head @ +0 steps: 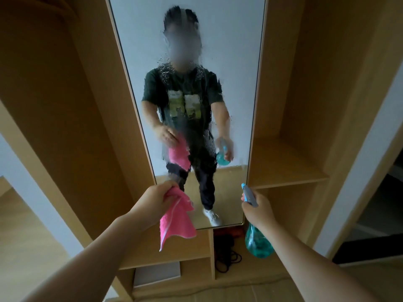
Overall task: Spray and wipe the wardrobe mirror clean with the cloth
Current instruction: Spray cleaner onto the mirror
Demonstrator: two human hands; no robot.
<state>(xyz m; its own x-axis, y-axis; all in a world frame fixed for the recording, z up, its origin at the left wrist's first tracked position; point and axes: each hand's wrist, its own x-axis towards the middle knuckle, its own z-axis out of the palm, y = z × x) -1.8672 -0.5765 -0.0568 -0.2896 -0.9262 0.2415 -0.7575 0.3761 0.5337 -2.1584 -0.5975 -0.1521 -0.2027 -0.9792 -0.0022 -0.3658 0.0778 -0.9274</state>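
Observation:
A tall wardrobe mirror (235,62) stands straight ahead, its middle streaked with spray droplets and running liquid. My left hand (156,198) pinches a pink cloth (175,223) that hangs loose in front of the mirror's lower left corner, not touching the glass. My right hand (258,209) grips the neck of a teal spray bottle (258,241), whose light blue nozzle points up at the mirror's lower right corner. The reflection shows a person holding both items.
Light wooden wardrobe panels and open shelves (287,168) flank the mirror. Under the mirror, a compartment holds black cords (226,256) and something red. A white box (157,274) sits in the lower left compartment. A pale door frame rises at right.

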